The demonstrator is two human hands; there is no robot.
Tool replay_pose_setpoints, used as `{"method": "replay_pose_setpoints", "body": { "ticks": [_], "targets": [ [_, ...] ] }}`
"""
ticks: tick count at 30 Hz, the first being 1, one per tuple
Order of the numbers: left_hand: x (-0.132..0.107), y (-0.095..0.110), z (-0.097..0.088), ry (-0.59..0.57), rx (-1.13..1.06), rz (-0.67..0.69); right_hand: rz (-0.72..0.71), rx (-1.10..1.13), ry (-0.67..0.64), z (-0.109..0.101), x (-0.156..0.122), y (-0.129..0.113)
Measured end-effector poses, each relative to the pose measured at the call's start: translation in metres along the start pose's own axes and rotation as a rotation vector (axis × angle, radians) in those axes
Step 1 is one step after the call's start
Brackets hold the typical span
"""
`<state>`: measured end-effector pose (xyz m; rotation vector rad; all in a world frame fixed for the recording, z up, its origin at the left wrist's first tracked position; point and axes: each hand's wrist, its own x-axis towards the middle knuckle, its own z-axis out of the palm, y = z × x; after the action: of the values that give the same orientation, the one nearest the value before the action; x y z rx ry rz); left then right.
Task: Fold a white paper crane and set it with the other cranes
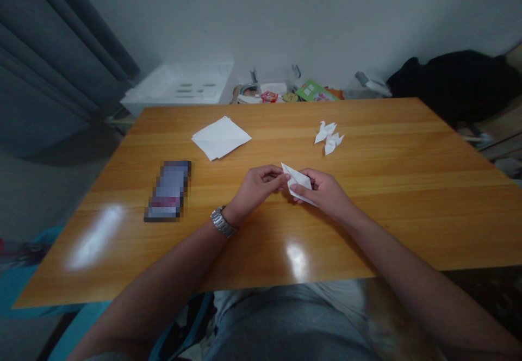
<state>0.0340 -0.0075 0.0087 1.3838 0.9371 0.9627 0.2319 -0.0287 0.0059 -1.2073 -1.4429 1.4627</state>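
A partly folded piece of white paper (pixel 297 179) is held just above the wooden table (pixel 367 230) near its middle. My left hand (pixel 256 187), with a metal watch on the wrist, pinches the paper's left edge with closed fingers. My right hand (pixel 324 190) grips the paper from the right, thumb on top. Two finished white paper cranes (pixel 329 135) lie on the table beyond my right hand. A small stack of white paper sheets (pixel 221 137) lies beyond my left hand.
A phone (pixel 168 190) lies flat on the table's left side. Behind the table stand a white plastic box (pixel 179 83), assorted small items by the wall, and a black bag (pixel 452 81) at the right. A dark curtain hangs at the left.
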Motion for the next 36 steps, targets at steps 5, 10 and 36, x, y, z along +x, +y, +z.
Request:
{"method": "replay_pose_setpoints", "body": {
  "ticks": [5,10,36],
  "targets": [
    [0.0001,-0.0004,-0.0003,0.017,0.022,0.037,0.003,0.043,0.004,0.0006,0.0005,0.0000],
    [0.0036,-0.0005,-0.0045,0.144,0.028,0.046,0.035,0.118,-0.019,0.0009,0.0007,-0.0009],
    [0.0041,-0.0038,-0.0076,0.099,0.106,0.024,0.144,0.153,-0.119,-0.0031,0.0007,-0.0014]
  ]
}}
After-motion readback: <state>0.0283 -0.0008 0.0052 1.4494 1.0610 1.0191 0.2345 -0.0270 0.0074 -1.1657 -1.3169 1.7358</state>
